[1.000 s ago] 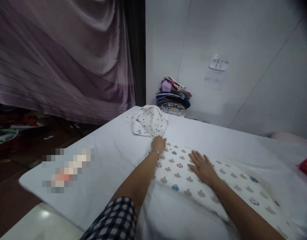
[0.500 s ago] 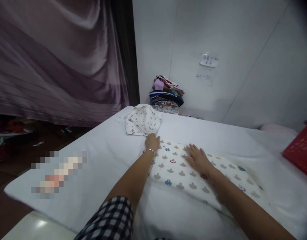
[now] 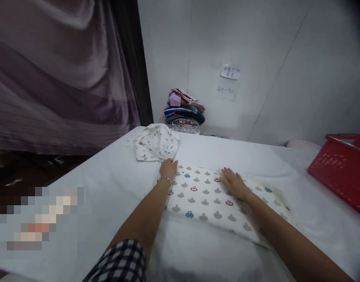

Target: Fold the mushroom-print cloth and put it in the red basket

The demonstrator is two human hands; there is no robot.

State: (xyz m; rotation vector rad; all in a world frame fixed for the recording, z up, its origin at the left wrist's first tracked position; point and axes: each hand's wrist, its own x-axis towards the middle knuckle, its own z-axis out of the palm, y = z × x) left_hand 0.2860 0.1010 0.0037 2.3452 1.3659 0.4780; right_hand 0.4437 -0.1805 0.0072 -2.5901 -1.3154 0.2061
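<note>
A white cloth with grey, blue and red mushroom-like prints (image 3: 203,196) lies spread on the white-covered table (image 3: 109,192). My left hand (image 3: 168,170) is at its far left corner, fingers closed on the cloth's edge; a bracelet circles the wrist. Flat on the cloth's far edge, right of the middle, rests my right hand (image 3: 234,183) with its fingers apart. Just beyond my left hand sits a crumpled white cloth with small dark prints (image 3: 158,141).
Folded fabrics (image 3: 184,111) are stacked by the wall behind the table. A red basket (image 3: 341,168) stands at the right. A purplish curtain (image 3: 65,78) hangs at the left. Paper notes (image 3: 229,72) are on the wall. A blurred patch covers the table's left side.
The view has turned right, bringing more of the red basket in. My right hand has slid a little to the right over the printed cloth; my left hand stays at the corner.
</note>
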